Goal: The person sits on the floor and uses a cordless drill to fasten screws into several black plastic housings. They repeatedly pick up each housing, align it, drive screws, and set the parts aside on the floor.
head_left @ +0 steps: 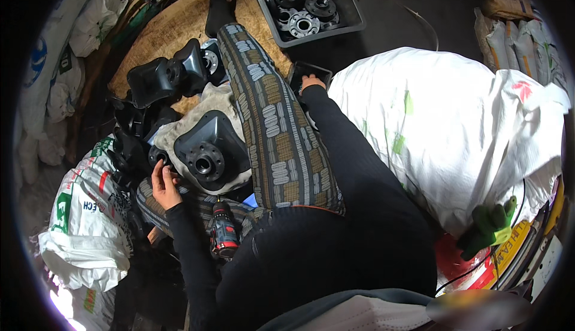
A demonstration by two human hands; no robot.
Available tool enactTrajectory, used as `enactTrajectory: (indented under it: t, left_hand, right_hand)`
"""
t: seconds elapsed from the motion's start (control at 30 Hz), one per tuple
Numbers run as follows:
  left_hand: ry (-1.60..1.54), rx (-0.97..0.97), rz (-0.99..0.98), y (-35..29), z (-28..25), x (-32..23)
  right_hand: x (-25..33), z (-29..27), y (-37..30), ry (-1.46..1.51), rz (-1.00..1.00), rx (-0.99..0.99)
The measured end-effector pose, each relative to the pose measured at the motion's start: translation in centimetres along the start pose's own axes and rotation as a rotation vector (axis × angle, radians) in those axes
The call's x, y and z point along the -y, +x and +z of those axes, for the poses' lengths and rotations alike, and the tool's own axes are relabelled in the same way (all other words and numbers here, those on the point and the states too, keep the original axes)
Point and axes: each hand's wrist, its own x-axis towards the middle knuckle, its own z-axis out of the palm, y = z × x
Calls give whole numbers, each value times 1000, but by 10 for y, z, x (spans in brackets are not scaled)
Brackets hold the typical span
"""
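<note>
A square black plastic part with a round flanged hub (203, 161) lies on a pale cloth (223, 105) between my legs. Beside it, at its lower left, my left hand (165, 186) is raised with the fingers apart and nothing in them. The fingertips are close to a small black ring-shaped part (158, 155); whether they touch it I cannot tell. Past my outstretched leg, my right hand (312, 83) reaches into a small dark box (321, 71), its fingertips hidden. A red and black cordless drill (224, 235) rests by my lap, its bit pointing at the cloth.
More black hubbed parts (150, 82) stand on the wooden board (144, 46). A grey bin (353, 27) holds several round flanges. A big white sack (443, 121) fills the right side, with a green and black glove (491, 226) by it. Printed white sacks (90, 235) are at left.
</note>
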Motion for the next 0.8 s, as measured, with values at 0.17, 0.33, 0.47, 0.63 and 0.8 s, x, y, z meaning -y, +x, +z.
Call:
enactTrajectory:
  t: [0.17,0.33,0.47,0.63,0.8]
  left_hand:
    - [27,-2,27,4,18,-4]
    - [63,27,53,6,23,-5]
    - [14,33,37,6,20,-1]
    - [19,53,33,8,22,-2]
    - [-72,46,-26,9,15,-6]
  right_hand:
    - [0,-8,14,-55,-29,17]
    - [-15,3,24,0,-122,42]
    - [-2,4,16,50,-59,-11]
    - [-12,15,38,226,87,-100]
    - [-24,14,25,677,162,-149]
